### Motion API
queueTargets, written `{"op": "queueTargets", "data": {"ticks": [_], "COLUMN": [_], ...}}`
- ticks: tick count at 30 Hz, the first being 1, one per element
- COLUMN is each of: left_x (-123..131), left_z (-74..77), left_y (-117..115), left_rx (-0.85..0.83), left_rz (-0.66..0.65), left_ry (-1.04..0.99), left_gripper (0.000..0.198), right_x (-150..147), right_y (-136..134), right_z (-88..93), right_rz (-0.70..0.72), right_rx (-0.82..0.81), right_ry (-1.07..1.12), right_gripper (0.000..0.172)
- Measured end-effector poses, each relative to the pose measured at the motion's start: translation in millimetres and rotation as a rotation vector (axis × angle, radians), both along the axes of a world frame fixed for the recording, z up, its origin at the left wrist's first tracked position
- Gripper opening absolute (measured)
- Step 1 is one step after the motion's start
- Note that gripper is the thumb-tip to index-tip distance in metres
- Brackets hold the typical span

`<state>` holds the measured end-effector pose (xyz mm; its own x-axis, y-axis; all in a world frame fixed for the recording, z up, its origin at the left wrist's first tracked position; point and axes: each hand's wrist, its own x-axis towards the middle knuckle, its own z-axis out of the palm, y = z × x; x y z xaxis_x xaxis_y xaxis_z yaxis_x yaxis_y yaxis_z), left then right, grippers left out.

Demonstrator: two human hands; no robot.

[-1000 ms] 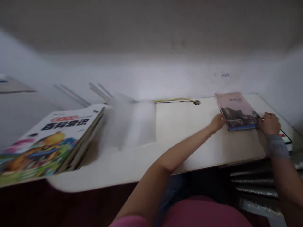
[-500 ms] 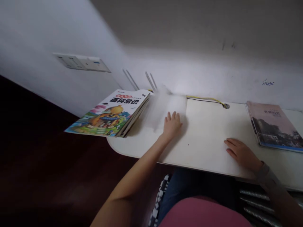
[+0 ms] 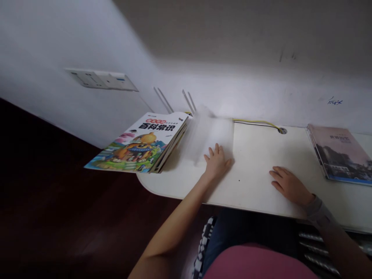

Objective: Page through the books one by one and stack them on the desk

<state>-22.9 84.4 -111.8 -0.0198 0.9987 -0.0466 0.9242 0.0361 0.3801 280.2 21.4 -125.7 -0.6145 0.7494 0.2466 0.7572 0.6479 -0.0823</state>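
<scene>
My left hand lies with its fingers spread at the lower right part of a whitish, see-through object, perhaps plastic. Its left side rises from the desk, and its exact kind is unclear. Just left of it, a stack of books with a colourful cartoon cover overhangs the desk's left end. On the bare white desk, my right hand rests with its fingers stretched out and nothing in them. To its right lies a pink and dark covered book on top of another.
Behind the desk stands a white wall with a socket panel at the left. A yellow and black cable runs along the back edge into a round hole. Thin metal strips lean near the corner.
The whole view has shifted slightly. My right hand has moved a little to the left over the desk. My left hand stays by the see-through object.
</scene>
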Motion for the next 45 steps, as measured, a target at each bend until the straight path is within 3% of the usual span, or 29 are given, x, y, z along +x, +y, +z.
{"op": "queueTargets", "data": {"ticks": [3,7,11,16,18,21,24,27,31,35,40,45], "left_x": [7,7,-14,-21,-6,26,47,41,12,-9,-26,-41], "left_z": [-2.0,1.8,19.0,48.8,60.5,78.0,93.8,99.2,77.8,36.2,-6.2,-26.0], "left_y": [-1,-1,-4,-23,-37,-62,-89,-108,-114,-115,-119,-119], "left_rx": [0.012,0.004,0.024,0.090,0.195,0.320,0.391,0.499,0.531,0.394,0.390,0.412], "left_rz": [-0.035,-0.053,-0.047,0.110,0.108,-0.075,-0.218,-0.180,-0.002,0.203,0.258,0.160], "left_ry": [-0.003,-0.014,0.015,0.081,-0.065,-0.493,-0.807,-1.021,-1.155,-0.941,-0.424,0.057], "left_gripper": [0.069,0.050,0.024,0.027,0.024,0.020,0.019,0.017,0.019,0.031,0.036,0.033], "right_x": [0,0,2,-25,-56,-107,-131,-108,-39,15,40,46], "right_y": [-2,-5,-6,-5,-9,-16,-19,-15,-18,-45,-77,-83], "right_z": [-5.9,-9.6,-8.4,-3.7,0.0,7.2,13.7,18.9,27.8,32.2,19.4,-7.2], "right_rz": [-0.016,-0.017,-0.020,-0.052,-0.089,-0.135,-0.199,-0.315,-0.445,-0.453,-0.410,-0.356], "right_rx": [0.011,0.025,0.031,-0.024,-0.061,-0.099,-0.030,0.154,0.491,0.647,0.604,0.376], "right_ry": [0.021,0.022,0.043,0.198,0.366,0.677,0.902,0.960,0.795,0.559,0.312,0.169], "right_gripper": [0.033,0.035,0.034,0.038,0.051,0.076,0.072,0.058,0.047,0.048,0.059,0.053]}}
